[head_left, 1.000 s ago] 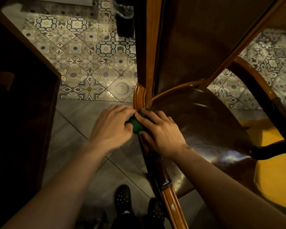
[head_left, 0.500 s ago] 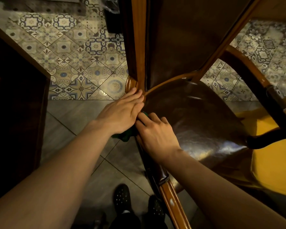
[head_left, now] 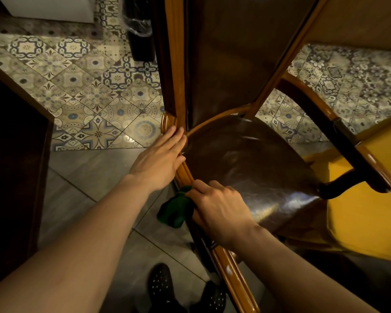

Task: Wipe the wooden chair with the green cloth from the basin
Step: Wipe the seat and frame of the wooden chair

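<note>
Nearest, at the bottom edge: two black perforated clogs point(head_left: 160, 283), toes pointing up-frame, on grey floor tiles point(head_left: 93, 168).

Right hand point(head_left: 219, 208): knuckles up, fingers curled and pressed together, gripping a bunched green cloth point(head_left: 175, 210). The cloth bulges out past the fingers on the left and is pressed against the left side rail of the seat, at its outer edge. How much of it sits under the palm cannot be told.

Left hand point(head_left: 160, 157): flat, fingers straight and held side by side, nothing held. Fingertips rest at the back-left corner of the seat, where the rail meets the upright post of the back. The two hands are near each other along the same rail, not touching.

Wooden chair point(head_left: 181, 71): polished orange-brown frame with a grooved rail. Dark brown leather-look seat point(head_left: 253, 163), glossy, with a light patch near its front right edge. Back panel of the same dark material rising up-frame.

Right side: curved wooden armrest point(head_left: 359, 159) with a dark pad, over a yellow surface point(head_left: 366, 213).

Left side: dark wooden furniture panel point(head_left: 11, 154), detail lost in shadow.

Farther: patterned floor tiles point(head_left: 95, 96), blue and cream, on both sides of the chair back.

Farthest: black bin point(head_left: 140, 32) with a clear liner, top centre, and a white unit point(head_left: 48, 7) at the top-left corner.
</note>
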{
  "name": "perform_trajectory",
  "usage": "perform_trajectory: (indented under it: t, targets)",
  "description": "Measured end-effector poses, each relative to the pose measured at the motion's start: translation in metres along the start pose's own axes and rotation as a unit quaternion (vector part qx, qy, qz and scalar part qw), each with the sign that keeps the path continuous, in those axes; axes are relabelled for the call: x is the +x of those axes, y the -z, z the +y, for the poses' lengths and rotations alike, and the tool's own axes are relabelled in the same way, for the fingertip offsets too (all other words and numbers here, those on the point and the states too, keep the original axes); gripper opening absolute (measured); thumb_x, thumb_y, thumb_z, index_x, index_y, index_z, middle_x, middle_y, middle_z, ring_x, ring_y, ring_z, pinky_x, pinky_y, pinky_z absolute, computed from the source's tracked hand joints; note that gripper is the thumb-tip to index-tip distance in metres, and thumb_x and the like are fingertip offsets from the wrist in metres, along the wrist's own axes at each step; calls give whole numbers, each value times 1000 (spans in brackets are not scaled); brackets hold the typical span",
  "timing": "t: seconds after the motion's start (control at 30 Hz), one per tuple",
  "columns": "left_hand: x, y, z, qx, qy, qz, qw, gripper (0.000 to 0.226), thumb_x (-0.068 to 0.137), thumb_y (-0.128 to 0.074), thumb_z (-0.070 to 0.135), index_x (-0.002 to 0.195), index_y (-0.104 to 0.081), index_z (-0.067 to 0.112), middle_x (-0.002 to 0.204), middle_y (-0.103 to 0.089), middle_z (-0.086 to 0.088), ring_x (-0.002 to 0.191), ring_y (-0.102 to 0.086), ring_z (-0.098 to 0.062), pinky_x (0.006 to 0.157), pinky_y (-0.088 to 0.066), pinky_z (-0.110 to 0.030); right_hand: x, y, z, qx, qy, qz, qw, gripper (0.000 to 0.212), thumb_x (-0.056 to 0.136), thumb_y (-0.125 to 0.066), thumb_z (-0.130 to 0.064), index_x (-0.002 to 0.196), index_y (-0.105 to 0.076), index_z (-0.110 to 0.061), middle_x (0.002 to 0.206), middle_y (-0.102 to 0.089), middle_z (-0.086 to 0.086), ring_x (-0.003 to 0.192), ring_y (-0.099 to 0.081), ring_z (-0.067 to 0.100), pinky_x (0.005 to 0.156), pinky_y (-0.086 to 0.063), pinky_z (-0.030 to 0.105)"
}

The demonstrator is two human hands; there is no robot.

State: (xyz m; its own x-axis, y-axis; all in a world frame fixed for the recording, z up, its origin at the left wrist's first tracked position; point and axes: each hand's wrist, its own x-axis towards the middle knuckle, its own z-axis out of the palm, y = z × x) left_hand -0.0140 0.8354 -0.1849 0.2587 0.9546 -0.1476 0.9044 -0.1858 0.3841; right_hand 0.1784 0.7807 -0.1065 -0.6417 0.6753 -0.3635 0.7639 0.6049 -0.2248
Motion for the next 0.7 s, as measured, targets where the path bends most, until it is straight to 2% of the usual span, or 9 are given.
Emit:
perform_trajectory:
  t: [0.13,0.2,0.27,0.37,0.47,0.57,0.63,0.7]
  targets:
    - [-6,9,13,-38,14,-13,999,52,106,-32,35,155,-30,15,166,-20,-1,153,-3,-14,123,-8,-32,-33,12,8,75,-15,-9,997,33,100,-44,-40,131,-50,-32,120,-48,-10,103,-51,15,80,-51,36]
    - [-20,10,26,-45,7,-1,999,51,105,-33,37,153,-35,19,163,-28,2,152,-14,-12,121,-9,-30,-60,14,10,91,-27,-1,996,35,98,-43,-43,133,-46,-38,122,-46,-14,104,-48,10,78,-48,29]
    - [-40,7,45,-32,-6,14,999,53,104,-30,42,153,-34,22,162,-31,4,151,-17,-10,122,-6,-30,-87,11,11,87,-43,9,995,38,97,-40,-45,135,-43,-42,123,-44,-18,102,-48,7,74,-45,23]
    - [-62,-5,80,-17,-27,23,999,58,103,-22,49,155,-29,25,163,-26,5,152,-10,-10,124,-4,-34,-119,0,8,65,-64,21,996,42,95,-40,-46,136,-46,-41,130,-49,-17,107,-52,12,80,-52,31]
    - [-72,-26,109,-8,-54,10,998,60,103,-18,50,157,-23,26,166,-18,6,153,0,-10,124,-1,-36,-136,-27,4,41,-66,15,997,47,99,-47,-42,145,-41,-38,146,-46,-11,119,-51,22,91,-50,40]
    - [-78,-48,120,26,-56,-9,998,59,103,-15,46,158,-20,24,167,-14,4,153,5,-13,124,0,-39,-146,-61,5,36,-54,5,998,62,102,-46,-37,156,-15,-38,162,-26,-6,137,-37,28,103,-43,46]
    - [-78,-59,121,60,-56,-10,997,59,104,-14,45,157,-22,22,166,-17,3,154,5,-14,124,-1,-41,-150,-77,4,39,-66,12,997,74,98,-52,-37,158,-8,-37,164,-24,-4,137,-38,31,102,-45,49]
    - [-76,-64,118,75,-51,14,996,57,104,-15,45,156,-27,23,165,-22,3,154,1,-14,124,-2,-42,-149,-86,0,38,-83,43,995,74,93,-58,-40,157,-21,-32,159,-37,0,130,-47,32,93,-50,52]
